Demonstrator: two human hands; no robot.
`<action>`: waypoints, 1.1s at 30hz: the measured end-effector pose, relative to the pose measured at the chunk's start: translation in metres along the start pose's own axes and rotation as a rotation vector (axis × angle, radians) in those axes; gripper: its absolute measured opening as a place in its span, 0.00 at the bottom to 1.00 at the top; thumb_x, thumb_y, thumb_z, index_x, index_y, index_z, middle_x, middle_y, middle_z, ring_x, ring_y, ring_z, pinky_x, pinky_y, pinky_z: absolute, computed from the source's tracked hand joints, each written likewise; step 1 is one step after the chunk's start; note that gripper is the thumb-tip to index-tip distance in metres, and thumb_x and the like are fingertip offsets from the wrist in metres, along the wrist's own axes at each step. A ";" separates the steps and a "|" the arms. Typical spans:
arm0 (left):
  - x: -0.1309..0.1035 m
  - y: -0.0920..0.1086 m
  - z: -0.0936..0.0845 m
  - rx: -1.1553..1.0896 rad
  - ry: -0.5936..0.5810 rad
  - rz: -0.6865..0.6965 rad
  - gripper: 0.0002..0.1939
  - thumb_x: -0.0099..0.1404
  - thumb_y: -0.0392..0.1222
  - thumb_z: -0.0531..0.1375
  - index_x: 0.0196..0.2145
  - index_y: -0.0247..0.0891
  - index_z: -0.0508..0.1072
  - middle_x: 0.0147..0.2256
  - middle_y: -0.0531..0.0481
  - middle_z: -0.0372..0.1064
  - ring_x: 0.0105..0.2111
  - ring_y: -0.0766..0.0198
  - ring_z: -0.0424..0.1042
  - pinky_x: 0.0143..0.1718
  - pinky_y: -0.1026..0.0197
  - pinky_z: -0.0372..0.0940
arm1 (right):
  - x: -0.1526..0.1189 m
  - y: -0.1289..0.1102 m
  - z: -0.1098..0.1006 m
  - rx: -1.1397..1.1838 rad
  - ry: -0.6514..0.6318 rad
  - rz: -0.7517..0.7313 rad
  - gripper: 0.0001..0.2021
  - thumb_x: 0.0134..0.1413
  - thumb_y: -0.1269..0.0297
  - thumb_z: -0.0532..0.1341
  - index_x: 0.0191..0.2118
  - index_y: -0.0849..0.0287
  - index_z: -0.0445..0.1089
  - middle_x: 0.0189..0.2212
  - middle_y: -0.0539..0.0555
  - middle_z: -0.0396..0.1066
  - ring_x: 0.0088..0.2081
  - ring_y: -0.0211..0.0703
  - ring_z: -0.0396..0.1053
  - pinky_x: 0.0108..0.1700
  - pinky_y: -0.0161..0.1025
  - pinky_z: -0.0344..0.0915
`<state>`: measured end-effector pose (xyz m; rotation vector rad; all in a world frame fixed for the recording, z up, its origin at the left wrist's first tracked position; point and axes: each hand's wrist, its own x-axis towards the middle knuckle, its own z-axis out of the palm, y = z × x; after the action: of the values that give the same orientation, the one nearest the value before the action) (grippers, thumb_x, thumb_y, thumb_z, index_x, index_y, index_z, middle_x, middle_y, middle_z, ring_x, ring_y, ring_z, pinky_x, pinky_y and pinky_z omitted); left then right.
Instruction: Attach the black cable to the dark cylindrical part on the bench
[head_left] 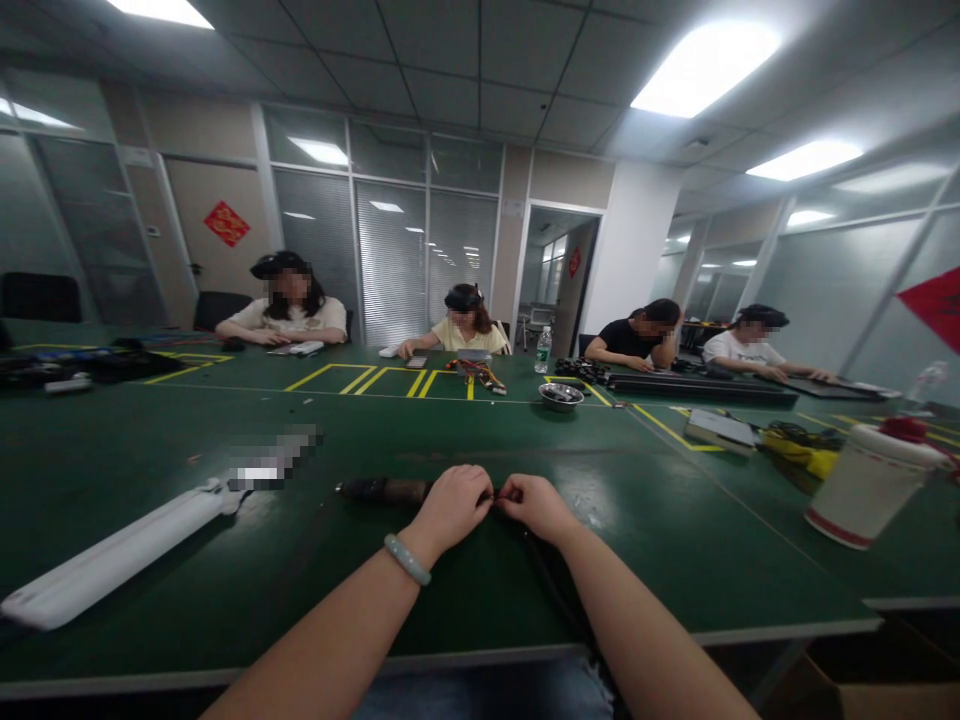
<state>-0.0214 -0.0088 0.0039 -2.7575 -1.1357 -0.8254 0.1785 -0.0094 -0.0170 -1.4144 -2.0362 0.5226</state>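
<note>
My left hand (pixel 452 508) and my right hand (pixel 538 503) meet above the green table (pixel 300 560), fingertips nearly touching. Both are pinched on something small and reddish-dark between them, too small to make out. Beside my left hand, on its left, lies a dark cylindrical tool (pixel 386 491) with a metal tip pointing left; its right end is hidden behind that hand. A dark cable (pixel 553 585) runs from near my right hand down toward the table's front edge. A pale green bangle is on my left wrist.
A long white device (pixel 124 555) lies at the left. Farther back are a metal bowl (pixel 561 397), a bottle (pixel 543 350), wires (pixel 484 375) and a white box (pixel 720 431). A white container (pixel 870 485) stands right. Several people sit across the table.
</note>
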 end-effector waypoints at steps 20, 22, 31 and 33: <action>-0.001 -0.001 -0.003 -0.014 -0.040 0.004 0.05 0.62 0.34 0.58 0.36 0.40 0.70 0.40 0.51 0.68 0.43 0.61 0.67 0.46 0.57 0.61 | 0.001 0.002 0.002 -0.010 -0.001 0.005 0.05 0.50 0.63 0.63 0.33 0.58 0.74 0.26 0.48 0.71 0.27 0.35 0.65 0.28 0.31 0.56; -0.001 -0.001 -0.003 -0.023 -0.040 0.007 0.05 0.62 0.34 0.58 0.37 0.40 0.70 0.41 0.50 0.68 0.43 0.61 0.67 0.47 0.56 0.61 | 0.001 0.002 0.002 -0.010 -0.003 0.013 0.06 0.50 0.63 0.63 0.33 0.58 0.74 0.26 0.49 0.71 0.27 0.36 0.65 0.28 0.30 0.57; -0.001 -0.003 -0.002 -0.033 -0.035 0.007 0.05 0.63 0.36 0.58 0.38 0.40 0.71 0.43 0.49 0.69 0.45 0.60 0.67 0.49 0.55 0.60 | 0.002 0.004 0.003 0.005 -0.002 0.006 0.05 0.50 0.63 0.63 0.32 0.58 0.74 0.26 0.48 0.72 0.27 0.35 0.66 0.28 0.31 0.57; -0.001 -0.002 -0.002 -0.033 -0.039 0.000 0.06 0.63 0.37 0.59 0.39 0.40 0.71 0.43 0.49 0.69 0.45 0.60 0.67 0.49 0.55 0.61 | 0.002 0.004 0.003 -0.004 0.000 0.006 0.05 0.50 0.63 0.63 0.32 0.58 0.74 0.26 0.48 0.71 0.27 0.36 0.66 0.28 0.31 0.57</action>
<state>-0.0246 -0.0083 0.0046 -2.8121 -1.1389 -0.8007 0.1789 -0.0059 -0.0214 -1.4230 -2.0350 0.5210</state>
